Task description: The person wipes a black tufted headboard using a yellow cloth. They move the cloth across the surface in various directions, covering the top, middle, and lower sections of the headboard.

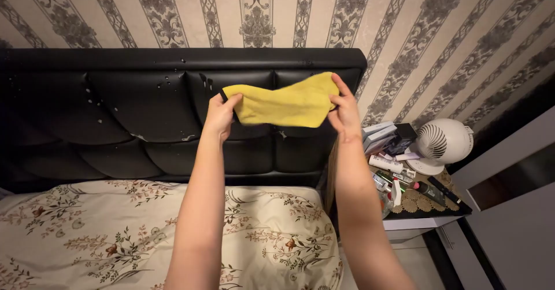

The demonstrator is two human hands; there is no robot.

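Yellow cloth (283, 105) stretched out in the air in front of the black padded headboard (115, 111), which has wet drops on it. My left hand (221, 116) pinches its left end, my right hand (346, 113) grips the right end, hands apart. Below is a floral bedspread (87, 226); a cluttered nightstand (428, 206) with a white fan (442, 142) stands at right.

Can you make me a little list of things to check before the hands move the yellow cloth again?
1. Left hand grips the cloth: ok.
2. Right hand grips its other end: ok.
3. Cloth stretched between the hands, not dangling: ok.
4. Headboard behind the cloth free of droplets: not ok, drops show.
5. Cloth clear of the cluttered nightstand: ok.
6. Cloth wet or dry: cannot tell.
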